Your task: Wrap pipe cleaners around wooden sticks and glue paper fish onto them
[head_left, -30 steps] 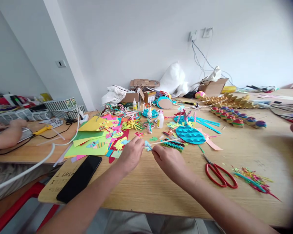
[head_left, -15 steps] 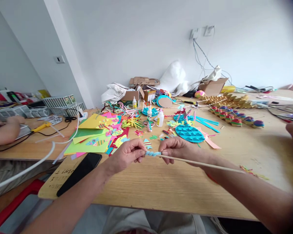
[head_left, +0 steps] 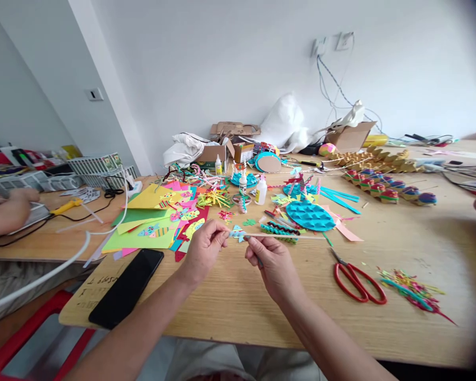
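Observation:
My left hand (head_left: 208,243) pinches the left end of a light blue pipe cleaner (head_left: 235,233) coiled around a thin wooden stick (head_left: 305,236). The stick's bare length runs to the right, passing just above my right hand (head_left: 272,259). That hand is closed, thumb and forefinger at the right end of the coil; a bluish-grey strand shows under its fingers. Beyond the hands lie dark and green twisted pipe cleaners (head_left: 281,229) and a blue egg-carton disc (head_left: 310,216). Red-handled scissors (head_left: 359,283) rest on the table to the right.
Coloured paper (head_left: 143,238) with fish cut-outs spreads at left, near a black phone (head_left: 127,288). Glue bottles (head_left: 261,190) stand mid-table. Scraps (head_left: 414,288) lie at right, and painted egg-carton strips (head_left: 388,188) farther back. Another person's hand (head_left: 19,206) is at far left.
My right hand has shifted slightly left and lower, off the stick's line, uncovering the scissors and dark pipe cleaners. The stick has swung up to nearly level. My left hand moved slightly left.

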`<state>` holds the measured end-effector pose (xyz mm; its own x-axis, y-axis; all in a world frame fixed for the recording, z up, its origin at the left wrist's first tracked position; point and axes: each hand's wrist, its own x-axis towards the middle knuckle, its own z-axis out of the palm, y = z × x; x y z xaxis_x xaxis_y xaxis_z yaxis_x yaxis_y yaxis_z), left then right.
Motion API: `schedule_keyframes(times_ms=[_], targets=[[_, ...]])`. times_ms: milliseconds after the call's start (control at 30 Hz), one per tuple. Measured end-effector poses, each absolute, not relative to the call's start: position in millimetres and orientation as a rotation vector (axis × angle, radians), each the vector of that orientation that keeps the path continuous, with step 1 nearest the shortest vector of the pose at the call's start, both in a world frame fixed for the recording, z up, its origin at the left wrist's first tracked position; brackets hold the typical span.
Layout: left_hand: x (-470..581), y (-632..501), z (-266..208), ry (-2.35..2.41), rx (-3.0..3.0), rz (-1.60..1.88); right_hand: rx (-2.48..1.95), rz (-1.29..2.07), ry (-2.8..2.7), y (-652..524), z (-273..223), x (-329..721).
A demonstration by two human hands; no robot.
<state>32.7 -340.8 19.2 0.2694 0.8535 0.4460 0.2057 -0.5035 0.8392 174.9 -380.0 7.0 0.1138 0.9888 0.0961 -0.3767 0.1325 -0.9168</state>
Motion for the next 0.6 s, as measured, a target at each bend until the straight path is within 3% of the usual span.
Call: schedule_keyframes(times_ms=[333, 600], targets=[[27.8, -344.9, 18.0, 0.94, 1.875, 1.203, -0.819, 1.135, -0.884, -374.7, 7.6, 174.1], [24.4, -345.9, 53.3, 0.91, 2.064, 0.828, -0.842, 1.019, -1.162, -371.1, 13.4, 181.2]])
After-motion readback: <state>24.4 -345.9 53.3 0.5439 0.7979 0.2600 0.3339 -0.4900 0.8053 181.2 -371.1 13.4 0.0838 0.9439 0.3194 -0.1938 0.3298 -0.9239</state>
